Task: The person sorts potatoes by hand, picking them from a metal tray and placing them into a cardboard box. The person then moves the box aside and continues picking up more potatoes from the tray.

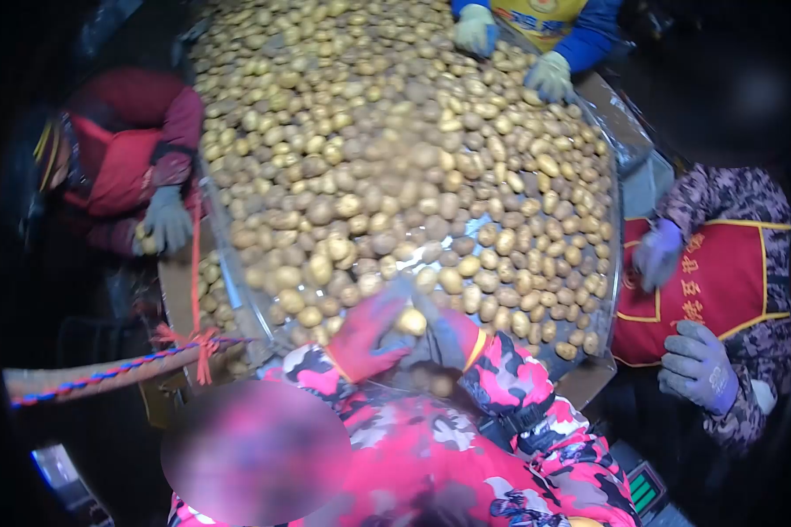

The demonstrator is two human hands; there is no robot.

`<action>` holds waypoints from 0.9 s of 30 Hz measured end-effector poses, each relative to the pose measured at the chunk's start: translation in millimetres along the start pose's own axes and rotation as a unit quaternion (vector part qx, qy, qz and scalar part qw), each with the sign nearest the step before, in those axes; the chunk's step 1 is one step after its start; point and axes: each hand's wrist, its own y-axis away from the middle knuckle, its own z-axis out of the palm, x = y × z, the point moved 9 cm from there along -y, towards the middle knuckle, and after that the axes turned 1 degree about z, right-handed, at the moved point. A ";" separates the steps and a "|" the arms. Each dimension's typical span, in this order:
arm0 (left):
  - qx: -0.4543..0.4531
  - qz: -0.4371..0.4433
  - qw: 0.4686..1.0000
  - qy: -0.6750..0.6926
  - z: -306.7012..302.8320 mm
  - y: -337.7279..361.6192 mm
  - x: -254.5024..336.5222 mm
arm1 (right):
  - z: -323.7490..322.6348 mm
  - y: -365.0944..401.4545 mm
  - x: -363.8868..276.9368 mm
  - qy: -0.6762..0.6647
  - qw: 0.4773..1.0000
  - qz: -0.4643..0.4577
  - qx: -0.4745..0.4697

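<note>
In front of my pink camouflage jacket, my two gloved hands are at the near edge of a wide table (pixel 228 285) heaped with potatoes (pixel 325 176). My left hand (pixel 366 335), in a red and grey glove, points forward with its fingers stretched out. Angled in toward it is my right hand (pixel 448 335), in a grey glove with a yellow-and-red cuff, fingers extended. A pale potato (pixel 411 321) shows between the hands, close to the fingers of both; I cannot tell whether either grips it. More potatoes (pixel 432 380) appear blurred just below the hands.
A person in red (pixel 136 162) works at the left side. Another in a blue-sleeved top (pixel 584 39) reaches in at the far edge. At right, a person in a dark red apron (pixel 703 285) holds both gloved hands off the table. A rope-wrapped bar (pixel 114 376) is at lower left.
</note>
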 end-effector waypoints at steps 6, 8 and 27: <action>0.048 -0.277 0.855 0.436 3.7 58.7 -66.3 | 19.4 19.4 16.3 -0.194 0.965 0.162 -0.062; 0.080 -0.274 0.746 0.602 -1.6 82.7 -65.2 | 19.8 25.0 26.5 -0.217 0.958 0.188 -0.016; 0.625 -0.226 0.554 0.501 -148.5 433.1 -150.3 | 48.4 -12.1 95.7 -0.151 0.958 0.242 -0.017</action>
